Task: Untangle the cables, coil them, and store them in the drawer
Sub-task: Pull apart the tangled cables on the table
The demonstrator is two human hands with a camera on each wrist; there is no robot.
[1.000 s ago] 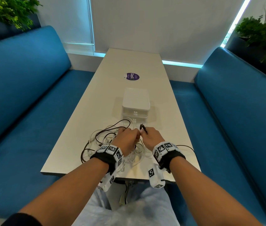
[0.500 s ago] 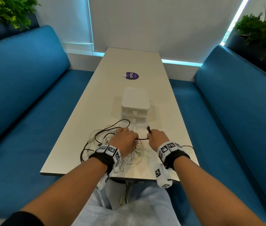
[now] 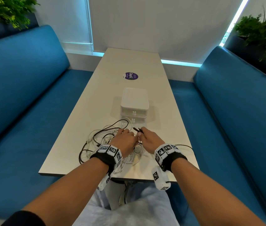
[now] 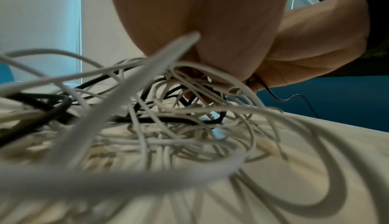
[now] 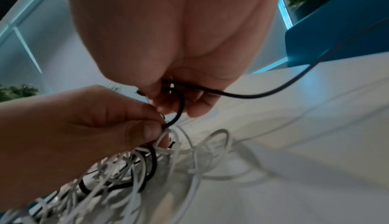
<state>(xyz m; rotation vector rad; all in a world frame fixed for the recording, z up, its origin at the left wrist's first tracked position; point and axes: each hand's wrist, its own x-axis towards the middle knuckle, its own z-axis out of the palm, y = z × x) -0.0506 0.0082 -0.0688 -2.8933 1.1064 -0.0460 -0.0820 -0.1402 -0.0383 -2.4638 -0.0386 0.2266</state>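
Both hands pinch cable: right hand holds black cable; left hand grips the tangle; purple sticker reads "Clay".

The head camera looks forward and down from above the seated person, taking in the whole table lengthwise toward the far wall, with both forearms reaching in from the near edge. The left wrist camera sits low, just above the tabletop, facing right and away along the left hand, very close to the cable tangle, whose nearest loops blur. The right wrist camera looks down along the right hand, tilted, facing left. All three views share the two hands meeting over the tangle.
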